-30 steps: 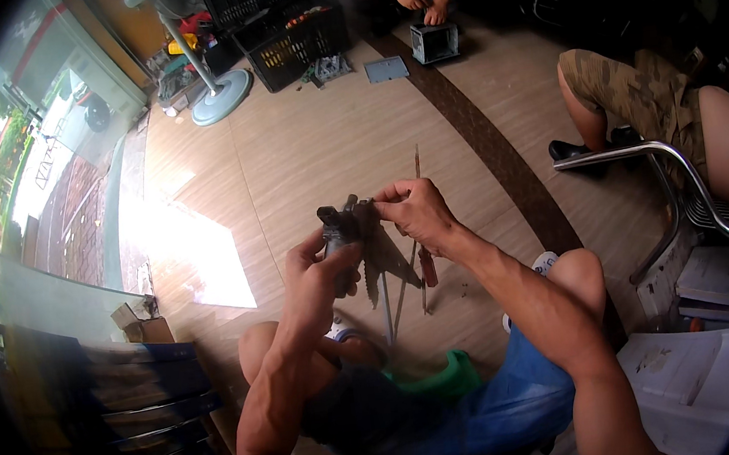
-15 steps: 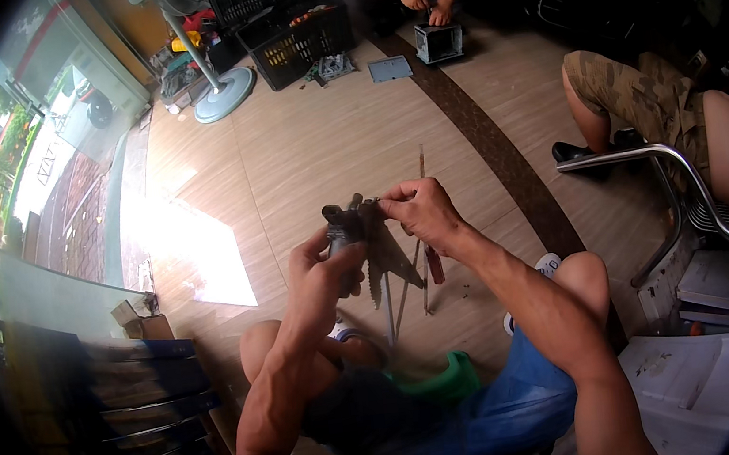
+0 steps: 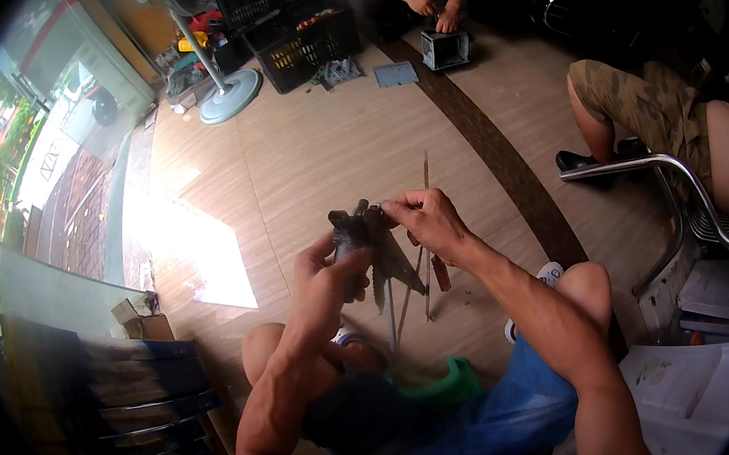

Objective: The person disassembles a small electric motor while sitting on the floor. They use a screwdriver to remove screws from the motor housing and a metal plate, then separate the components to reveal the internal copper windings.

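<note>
My left hand (image 3: 323, 276) is wrapped round the rounded dark body of a grimy mechanical part (image 3: 397, 264), held up above the floor between my knees. A flat, pointed plate hangs from this part, and a toothed edge shows beside it. At its top right, the thumb and fingers of my right hand (image 3: 432, 224) are pinched together. Whatever lies between those fingertips is too small to make out. Below my right hand, a red-handled tool (image 3: 441, 275) and thin rods (image 3: 427, 296) show on the floor, partly hidden by the part.
Beneath me is a green stool (image 3: 452, 384). A metal-framed chair (image 3: 633, 165) and a seated person in camouflage shorts (image 3: 648, 95) are at right. Far ahead, another person's hands (image 3: 440, 15) work at a metal box (image 3: 445, 48), near a flat panel (image 3: 395, 74), black crates (image 3: 302, 52) and a fan (image 3: 231, 97).
The whole view has shifted slightly. My left hand still grips the part and my right fingers stay pinched at its top, with the right hand turned a little.
</note>
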